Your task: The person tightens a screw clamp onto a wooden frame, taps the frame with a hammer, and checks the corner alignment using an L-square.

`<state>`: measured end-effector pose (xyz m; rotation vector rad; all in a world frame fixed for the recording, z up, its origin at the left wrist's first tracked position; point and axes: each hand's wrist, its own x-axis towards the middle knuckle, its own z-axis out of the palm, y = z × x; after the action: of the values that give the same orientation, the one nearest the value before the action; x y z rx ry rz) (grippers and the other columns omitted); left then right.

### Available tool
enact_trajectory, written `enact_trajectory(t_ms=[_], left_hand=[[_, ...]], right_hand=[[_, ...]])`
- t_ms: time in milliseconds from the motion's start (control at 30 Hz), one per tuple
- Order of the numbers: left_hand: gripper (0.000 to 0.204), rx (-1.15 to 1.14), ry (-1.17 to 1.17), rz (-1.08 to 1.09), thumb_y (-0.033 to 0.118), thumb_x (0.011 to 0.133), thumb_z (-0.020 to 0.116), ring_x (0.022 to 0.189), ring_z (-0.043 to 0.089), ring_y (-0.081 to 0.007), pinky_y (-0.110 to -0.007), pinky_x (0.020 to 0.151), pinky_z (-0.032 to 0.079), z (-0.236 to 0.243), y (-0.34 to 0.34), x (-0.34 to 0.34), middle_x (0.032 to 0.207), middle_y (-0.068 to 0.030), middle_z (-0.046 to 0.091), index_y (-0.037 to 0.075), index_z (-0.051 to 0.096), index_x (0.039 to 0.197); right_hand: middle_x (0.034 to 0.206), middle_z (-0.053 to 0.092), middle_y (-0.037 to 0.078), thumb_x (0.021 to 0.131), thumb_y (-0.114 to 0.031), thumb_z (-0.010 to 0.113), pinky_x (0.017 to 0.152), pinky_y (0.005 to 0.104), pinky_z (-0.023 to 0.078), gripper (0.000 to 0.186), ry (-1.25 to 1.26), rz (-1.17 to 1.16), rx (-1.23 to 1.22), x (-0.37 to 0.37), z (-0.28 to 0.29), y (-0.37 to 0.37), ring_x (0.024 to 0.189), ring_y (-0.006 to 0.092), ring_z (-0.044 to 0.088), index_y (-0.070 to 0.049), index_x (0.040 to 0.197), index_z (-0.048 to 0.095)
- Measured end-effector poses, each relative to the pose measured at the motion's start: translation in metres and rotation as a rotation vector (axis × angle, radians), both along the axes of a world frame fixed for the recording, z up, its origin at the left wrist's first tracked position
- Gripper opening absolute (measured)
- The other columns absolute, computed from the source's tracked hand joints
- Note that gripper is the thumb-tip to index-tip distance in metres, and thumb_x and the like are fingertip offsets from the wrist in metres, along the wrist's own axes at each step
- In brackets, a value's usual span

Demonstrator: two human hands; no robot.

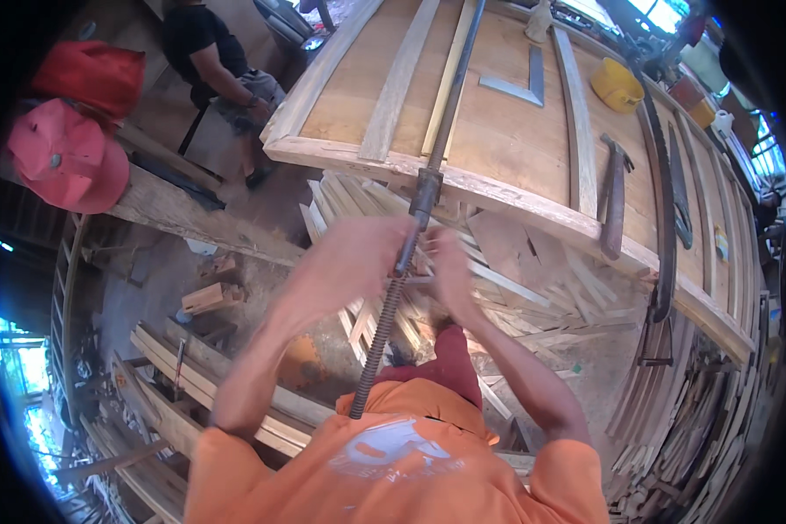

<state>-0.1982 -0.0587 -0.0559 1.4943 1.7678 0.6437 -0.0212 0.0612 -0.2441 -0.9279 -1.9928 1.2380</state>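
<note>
A long metal bar clamp (422, 205) runs over the wooden panel (498, 131) and past its near edge. Its threaded screw (377, 345) slants down toward my orange shirt. At the clamp's near end, my left hand (377, 249) is closed against its left side, blurred by motion. My right hand (446, 269) is also blurred; its curled fingers are at the small cross handle (417, 280) on the right of the screw. Parts of the fingers on both hands are hidden. Pale wooden strips (402, 83) lie across the panel under and beside the clamp's bar.
On the panel lie a metal square (533, 87), a hammer (614, 196), a handsaw (678, 192) and a yellow container (617, 86). A second clamp (664, 262) crosses its right side. Loose wood offcuts (533, 297) litter the floor. Another person (214, 61) stands far left, beyond a pink cap (65, 157).
</note>
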Motion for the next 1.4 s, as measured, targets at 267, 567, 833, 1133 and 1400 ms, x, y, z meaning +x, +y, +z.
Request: enact_trajectory(t_ms=[267,567,833,1133,1400], left_hand=[[0.056,0.133,-0.856,0.317,0.037,0.108,0.055,0.118,0.061,-0.0188,-0.037,0.101,0.049,-0.209,-0.001,0.008,0.139,-0.0091,0.063,0.002,0.047,0.151],[0.031,0.01,-0.843,0.194,0.034,0.109,0.054,0.081,0.055,-0.009,-0.029,0.07,0.045,-0.213,0.011,-0.005,0.091,0.0011,0.062,0.005,0.066,0.111],[0.042,0.221,-0.885,0.124,0.04,0.116,0.045,0.059,0.045,-0.0074,-0.026,0.057,0.041,-0.212,0.017,0.017,0.07,0.0041,0.048,0.005,0.055,0.094],[0.054,0.063,-0.803,0.07,0.048,0.114,0.044,0.063,0.047,-0.0114,-0.031,0.06,0.042,-0.208,0.021,-0.007,0.068,0.0008,0.05,0.002,0.056,0.089],[0.053,0.167,-0.259,0.017,0.039,0.112,0.049,0.062,0.051,-0.0222,-0.043,0.062,0.043,-0.169,0.019,-0.044,0.065,-0.0097,0.052,-0.003,0.054,0.08]], right_hand=[[0.091,0.076,0.013,0.108,-0.038,0.056,0.067,0.0417,0.06,0.039,-1.004,0.553,0.801,-0.085,0.221,-0.044,0.082,0.0292,0.077,-0.005,0.108,0.078],[0.094,0.077,0.011,0.105,-0.039,0.061,0.067,0.0413,0.061,0.038,-1.36,0.586,0.399,-0.102,0.206,-0.033,0.085,0.024,0.077,-0.007,0.101,0.079],[0.102,0.071,0.02,0.098,-0.028,0.062,0.075,0.0487,0.057,0.028,-1.169,0.199,-0.263,-0.099,0.206,-0.036,0.094,0.0337,0.073,-0.003,0.11,0.07],[0.081,0.069,0.026,0.111,-0.027,0.046,0.075,0.0547,0.056,0.039,-1.062,0.246,0.205,-0.074,0.154,-0.018,0.081,0.0465,0.071,0.003,0.106,0.071],[0.069,0.06,0.032,0.111,-0.028,0.047,0.067,0.0589,0.048,0.046,-0.754,0.141,0.067,-0.04,0.155,-0.012,0.073,0.0546,0.062,0.006,0.089,0.068]])
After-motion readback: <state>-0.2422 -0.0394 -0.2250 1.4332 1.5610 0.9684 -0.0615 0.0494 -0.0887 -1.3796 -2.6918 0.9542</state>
